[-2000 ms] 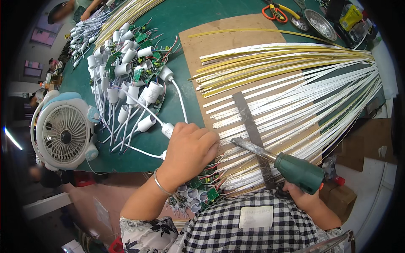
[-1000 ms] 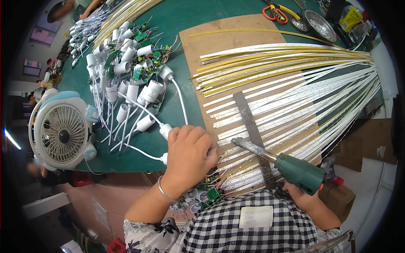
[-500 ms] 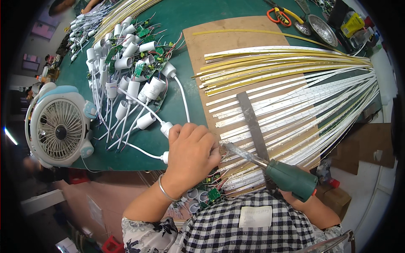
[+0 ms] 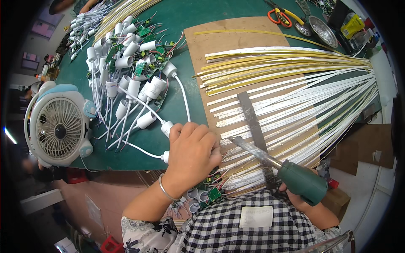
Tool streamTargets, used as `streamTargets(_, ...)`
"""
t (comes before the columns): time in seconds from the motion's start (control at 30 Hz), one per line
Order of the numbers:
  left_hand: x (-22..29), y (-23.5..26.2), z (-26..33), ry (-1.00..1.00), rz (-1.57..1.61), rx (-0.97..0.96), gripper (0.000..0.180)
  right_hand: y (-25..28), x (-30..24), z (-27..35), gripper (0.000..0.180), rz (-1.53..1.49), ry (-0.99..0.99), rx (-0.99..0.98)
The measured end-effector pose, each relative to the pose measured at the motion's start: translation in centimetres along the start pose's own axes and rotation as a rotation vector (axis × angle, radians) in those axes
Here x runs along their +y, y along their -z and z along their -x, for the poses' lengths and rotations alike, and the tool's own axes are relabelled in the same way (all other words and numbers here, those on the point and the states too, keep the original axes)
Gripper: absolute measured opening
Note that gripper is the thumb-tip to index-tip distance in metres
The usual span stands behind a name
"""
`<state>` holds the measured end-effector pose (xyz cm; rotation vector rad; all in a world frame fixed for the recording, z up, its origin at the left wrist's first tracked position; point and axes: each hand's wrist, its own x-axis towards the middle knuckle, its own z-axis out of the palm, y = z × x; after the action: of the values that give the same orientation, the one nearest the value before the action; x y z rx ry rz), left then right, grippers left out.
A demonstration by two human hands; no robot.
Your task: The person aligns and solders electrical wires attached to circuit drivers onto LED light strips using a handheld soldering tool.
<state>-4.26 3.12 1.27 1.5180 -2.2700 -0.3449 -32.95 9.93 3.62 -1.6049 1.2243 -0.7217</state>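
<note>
R hand (image 4: 297, 202) grips soldering iron (image 4: 302, 182) over strips (image 4: 303, 98), metal bar (image 4: 253, 123) prob. weighting them; L hand (image 4: 193, 148) curled, can't tell on what.

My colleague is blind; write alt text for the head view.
A person's right grip holds a green-handled soldering iron over LED strips fanned across a board; the left grip is by their left ends. Further left: white cylindrical caps with circuit boards, and a desk fan.
</note>
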Motion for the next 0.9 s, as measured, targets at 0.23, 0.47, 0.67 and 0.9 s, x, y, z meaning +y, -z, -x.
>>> streamTargets(0.23, 0.0, 0.1, 0.1, -0.005, -0.019, -0.010, 0.014, 0.8, 1.3, 0.8, 0.028, 0.064, 0.155, -0.028)
streamTargets(0.47, 0.2, 0.2, 0.0, -0.007, -0.042, -0.010, 0.013, 0.6, 2.2, 1.2, 0.023, 0.056, 0.171, 0.015)
streamTargets(0.67, 0.2, 0.2, 0.1, -0.007, -0.061, -0.005, 0.013, 0.6, 2.0, 1.4, 0.018, 0.040, 0.120, 0.023)
streamTargets(0.9, 0.5, 0.2, 0.1, -0.007, -0.078, 0.006, 0.012, 0.6, 1.7, 1.1, 0.013, 0.000, 0.128, 0.032)
